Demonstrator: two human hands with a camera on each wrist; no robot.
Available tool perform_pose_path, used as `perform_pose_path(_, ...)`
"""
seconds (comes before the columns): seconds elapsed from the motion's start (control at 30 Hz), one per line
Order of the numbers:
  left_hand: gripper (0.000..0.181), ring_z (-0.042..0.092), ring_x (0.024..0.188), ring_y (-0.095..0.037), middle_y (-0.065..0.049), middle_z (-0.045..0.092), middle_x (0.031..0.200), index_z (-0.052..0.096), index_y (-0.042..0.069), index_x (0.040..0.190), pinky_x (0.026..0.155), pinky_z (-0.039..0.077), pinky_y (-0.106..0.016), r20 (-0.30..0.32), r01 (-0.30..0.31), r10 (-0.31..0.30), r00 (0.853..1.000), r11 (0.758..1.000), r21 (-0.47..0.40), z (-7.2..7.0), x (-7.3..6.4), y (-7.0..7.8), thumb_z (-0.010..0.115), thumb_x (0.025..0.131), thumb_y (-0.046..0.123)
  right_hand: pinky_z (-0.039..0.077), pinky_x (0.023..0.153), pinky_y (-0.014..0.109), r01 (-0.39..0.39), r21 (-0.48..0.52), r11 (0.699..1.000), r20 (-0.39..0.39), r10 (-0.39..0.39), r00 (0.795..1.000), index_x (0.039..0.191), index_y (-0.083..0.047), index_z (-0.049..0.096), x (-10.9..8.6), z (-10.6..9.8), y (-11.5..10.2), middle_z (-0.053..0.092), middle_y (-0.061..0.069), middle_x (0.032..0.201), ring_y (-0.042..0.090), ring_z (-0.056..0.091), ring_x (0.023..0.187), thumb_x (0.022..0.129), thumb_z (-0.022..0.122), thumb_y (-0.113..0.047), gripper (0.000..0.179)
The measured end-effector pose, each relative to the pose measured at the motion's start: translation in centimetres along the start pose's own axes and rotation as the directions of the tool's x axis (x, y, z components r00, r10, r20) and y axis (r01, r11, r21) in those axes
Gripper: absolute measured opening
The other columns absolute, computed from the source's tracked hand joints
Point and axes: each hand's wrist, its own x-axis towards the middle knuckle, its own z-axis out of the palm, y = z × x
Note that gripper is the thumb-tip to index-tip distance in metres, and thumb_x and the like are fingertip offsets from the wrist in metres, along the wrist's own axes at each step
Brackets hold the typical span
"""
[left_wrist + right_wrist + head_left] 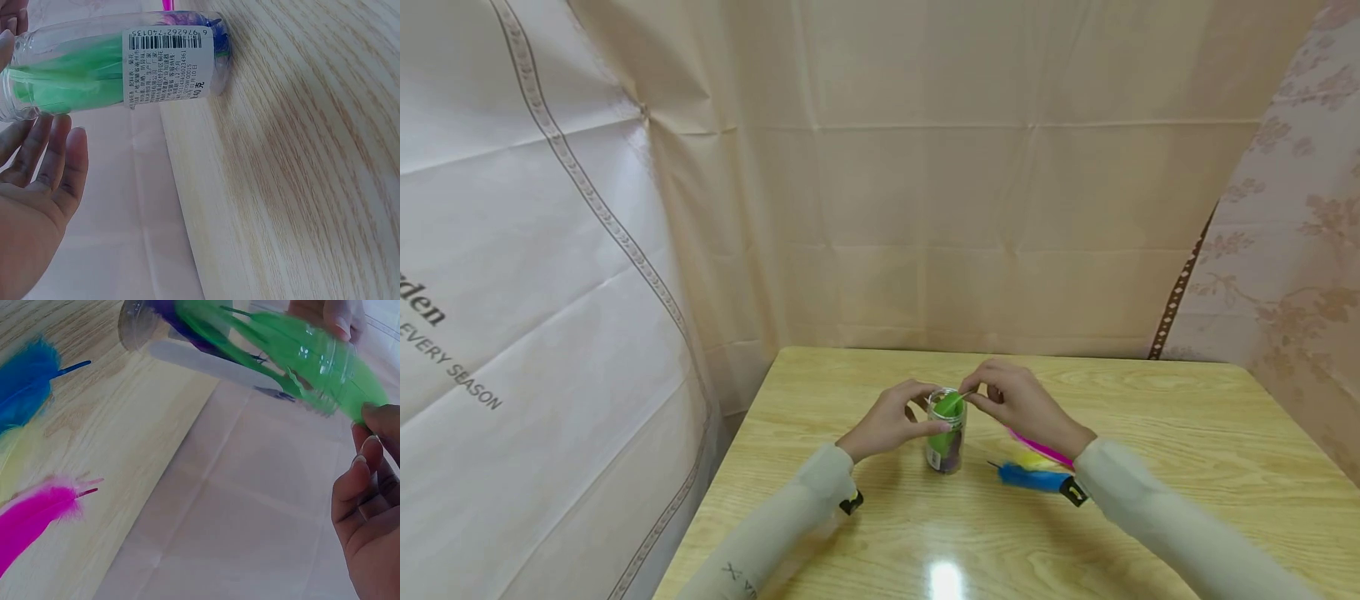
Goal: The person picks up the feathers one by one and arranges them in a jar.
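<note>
In the head view, the left hand (891,422) curls its thumb and fingers round the top of a clear jar (945,446), upright on the surface (820,392). The right hand (1018,402) bends in over the jar's mouth.

In the left wrist view, fingers touch the jar's neck.

In the right wrist view, thumb and finger pinch a green feather (312,359), mostly inside the jar. A blue feather (26,381) and a pink feather (40,519) lie nearby.

We've got the right hand (375,506) at the jar's mouth, pinching the end of the green feather (306,350), most of it inside the clear jar (187,357). Left hand (334,315) touches the jar near its mouth. We see purple (184,328) inside toward the jar's base. Off the base, on the wood table (112,431): blue feather (25,381) nearest, yellow feather (14,453) next, pink feather (40,515) farthest.
</note>
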Motion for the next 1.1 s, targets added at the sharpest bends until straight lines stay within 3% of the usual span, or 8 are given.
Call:
perform_pose_path(0.27,0.052,0.054,0.099,-0.007,0.018,0.055,0.116,0.051,0.040,0.131,0.076,0.050,-0.027,-0.002,0.003,-0.003,1.000,1.000,0.012,0.0,0.0,0.1,0.066,0.083,0.054,0.045,0.056,0.022,0.077,-0.038,0.996,0.019,-0.076,0.997,0.102,-0.023,0.069,0.6,0.9,0.2,0.061,-0.015,0.098,0.007,0.051,0.066,0.091,0.067,-0.012,0.015)
perform_pose_path(0.5,0.050,0.052,0.101,-0.009,0.016,0.055,0.120,0.051,0.039,0.131,0.077,0.050,-0.029,0.011,-0.010,0.010,1.000,1.000,-0.023,-0.1,-0.1,0.1,0.066,0.085,0.052,0.048,0.060,0.021,0.091,-0.049,0.995,0.057,-0.088,0.994,0.102,-0.023,0.071,1.0,1.5,0.1,0.061,-0.015,0.097,0.001,0.053,0.074,0.091,0.066,-0.014,0.015)
perform_pose_path(0.83,0.046,0.052,0.100,-0.010,0.018,0.055,0.117,0.053,0.040,0.127,0.076,0.050,-0.029,0.003,-0.022,0.022,1.000,1.000,-0.021,0.0,-0.1,0.2,0.067,0.085,0.051,0.051,0.069,0.023,0.145,-0.067,0.987,0.115,-0.136,0.984,0.105,-0.017,0.072,1.6,2.0,-0.3,0.061,-0.009,0.099,0.004,0.057,0.084,0.091,0.066,-0.013,0.016)
perform_pose_path(1.1,0.049,0.054,0.101,-0.016,0.017,0.055,0.117,0.053,0.039,0.129,0.076,0.050,-0.028,0.003,-0.018,0.018,1.000,1.000,-0.020,-0.1,-0.1,0.1,0.067,0.084,0.052,0.049,0.062,0.022,0.135,-0.049,0.990,0.103,-0.129,0.986,0.111,-0.020,0.070,1.4,1.6,-0.3,0.063,-0.007,0.100,0.002,0.056,0.080,0.091,0.066,-0.011,0.023)
